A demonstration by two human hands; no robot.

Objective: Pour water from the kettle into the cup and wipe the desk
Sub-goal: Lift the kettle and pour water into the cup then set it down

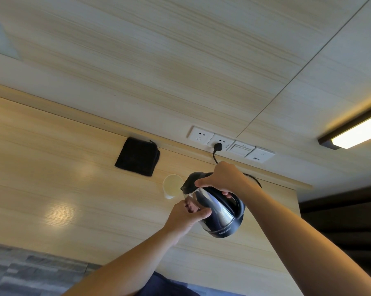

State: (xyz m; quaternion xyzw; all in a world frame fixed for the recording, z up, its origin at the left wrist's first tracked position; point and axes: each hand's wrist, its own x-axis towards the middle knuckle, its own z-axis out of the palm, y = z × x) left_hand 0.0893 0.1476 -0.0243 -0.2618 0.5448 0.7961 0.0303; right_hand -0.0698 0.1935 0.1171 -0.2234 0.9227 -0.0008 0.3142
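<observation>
A steel kettle (217,212) with a black lid and base is tilted to the left above the wooden desk (63,189), its spout right beside the rim of a white paper cup (172,185). My right hand (221,178) grips the kettle's black handle from above, thumb on the lid. My left hand (185,214) presses against the kettle's shiny side from below. A folded black cloth (137,157) lies flat on the desk behind the cup, near the wall ledge.
A row of white wall sockets (231,144) sits behind the kettle, with a black plug and cord (217,149) running down behind my right hand. A lit lamp strip (355,133) is at the right. The desk's right edge lies just past the kettle.
</observation>
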